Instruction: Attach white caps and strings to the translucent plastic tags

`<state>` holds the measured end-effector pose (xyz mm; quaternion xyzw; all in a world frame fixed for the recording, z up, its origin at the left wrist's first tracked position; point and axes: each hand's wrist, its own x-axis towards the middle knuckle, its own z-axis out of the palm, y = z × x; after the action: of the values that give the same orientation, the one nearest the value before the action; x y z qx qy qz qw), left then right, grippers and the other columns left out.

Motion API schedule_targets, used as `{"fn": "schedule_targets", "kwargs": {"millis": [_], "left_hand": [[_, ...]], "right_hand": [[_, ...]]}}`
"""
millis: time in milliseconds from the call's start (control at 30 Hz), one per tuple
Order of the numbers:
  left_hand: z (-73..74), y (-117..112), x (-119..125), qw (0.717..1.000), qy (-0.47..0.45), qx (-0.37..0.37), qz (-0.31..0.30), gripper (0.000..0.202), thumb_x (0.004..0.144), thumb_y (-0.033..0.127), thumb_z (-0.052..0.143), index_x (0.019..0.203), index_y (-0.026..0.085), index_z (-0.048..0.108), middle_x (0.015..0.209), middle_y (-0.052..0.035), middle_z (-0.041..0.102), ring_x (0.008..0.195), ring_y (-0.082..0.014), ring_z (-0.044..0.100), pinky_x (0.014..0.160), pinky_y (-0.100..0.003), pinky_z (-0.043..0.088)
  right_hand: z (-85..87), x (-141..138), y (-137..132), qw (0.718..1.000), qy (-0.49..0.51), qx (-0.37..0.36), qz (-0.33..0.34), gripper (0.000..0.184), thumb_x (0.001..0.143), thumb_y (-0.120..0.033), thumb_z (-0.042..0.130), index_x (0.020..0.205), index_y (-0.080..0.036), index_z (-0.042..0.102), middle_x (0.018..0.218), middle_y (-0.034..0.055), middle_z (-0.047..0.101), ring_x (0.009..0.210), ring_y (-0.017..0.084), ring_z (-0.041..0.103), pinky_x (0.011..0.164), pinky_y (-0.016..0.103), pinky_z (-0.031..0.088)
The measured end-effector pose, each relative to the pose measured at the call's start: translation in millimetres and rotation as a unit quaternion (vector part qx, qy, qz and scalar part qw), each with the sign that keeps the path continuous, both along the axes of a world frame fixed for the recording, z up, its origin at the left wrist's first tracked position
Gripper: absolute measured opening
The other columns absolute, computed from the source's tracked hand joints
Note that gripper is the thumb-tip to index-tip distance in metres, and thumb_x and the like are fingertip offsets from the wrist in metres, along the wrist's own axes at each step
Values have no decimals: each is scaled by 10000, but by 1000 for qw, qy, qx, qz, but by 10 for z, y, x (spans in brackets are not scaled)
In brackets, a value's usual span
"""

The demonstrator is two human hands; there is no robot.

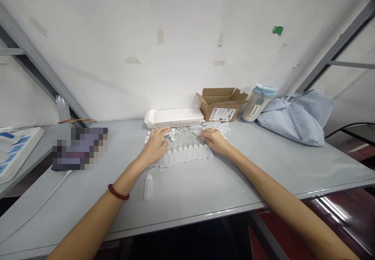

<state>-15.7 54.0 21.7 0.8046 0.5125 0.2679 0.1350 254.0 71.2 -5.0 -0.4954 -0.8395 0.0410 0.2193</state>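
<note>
My left hand [154, 145] rests over the left end of a row of small white translucent pieces with cords [186, 154], its thumb apart from its fingers. Its fingertips are by some white round parts [172, 135]. At the row's right end is my right hand [215, 139], fingers bent and drawn together; what they hold, if anything, is too small to make out. Tangled white cords [184, 132] lie between the hands. Nearer the front edge, one single white piece [148, 187] lies apart with its cord. More clear-white pieces [222, 126] are heaped behind my right hand.
A stack of white flat trays [175, 117] stands against the wall beside an open cardboard box [222, 105]. Farther right are a bottle with a blue lid [258, 104] and a light blue bag [293, 119]. A blurred-out dark object [82, 148] with a white cable lies left on the grey table [234, 189].
</note>
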Motion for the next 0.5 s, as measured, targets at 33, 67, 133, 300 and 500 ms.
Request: {"fn": "schedule_targets", "kwargs": {"millis": [33, 67, 133, 300, 500], "left_hand": [[0, 2, -2, 1000, -2, -7, 3, 498, 791, 169, 378, 1268, 126, 515, 1355, -87, 491, 1245, -267, 390, 1020, -431, 377], [-1, 5, -2, 1000, -3, -12, 7, 495, 791, 179, 382, 1264, 127, 519, 1351, -88, 497, 1242, -267, 399, 1002, -422, 394], [-2, 8, 0, 1000, -4, -21, 15, 490, 792, 200, 391, 1256, 120, 527, 1337, -97, 514, 1226, -270, 422, 965, -413, 421], [-9, 10, 5, 1000, -4, -21, 23, 467, 787, 223, 404, 1218, 132, 559, 1291, -96, 556, 1176, -271, 475, 923, -408, 443], [9, 5, 0, 999, -7, -30, 20, 418, 772, 238, 423, 1135, 172, 619, 1221, -78, 603, 1116, -266, 527, 884, -391, 465]], "right_hand": [[8, 11, -10, 1000, 0, 6, -2, 319, 871, -83, 412, 1020, -177, 677, 1084, 113, 670, 1066, 251, 561, 872, 383, 367], [15, 23, -20, 1000, 0, 11, -5, 290, 873, -106, 439, 1029, -180, 672, 1067, 110, 676, 1052, 254, 564, 866, 382, 367], [26, 47, -35, 1000, 0, 18, -12, 252, 869, -144, 485, 1043, -179, 664, 1039, 111, 684, 1031, 261, 567, 852, 383, 368], [15, 74, -37, 1000, -6, 24, -12, 261, 870, -151, 501, 1068, -190, 668, 1006, 108, 693, 1007, 264, 578, 826, 380, 375], [-30, 69, -15, 1000, -4, 24, -11, 330, 867, -111, 471, 1134, -204, 643, 1017, 97, 696, 1004, 253, 589, 829, 374, 386]]}}
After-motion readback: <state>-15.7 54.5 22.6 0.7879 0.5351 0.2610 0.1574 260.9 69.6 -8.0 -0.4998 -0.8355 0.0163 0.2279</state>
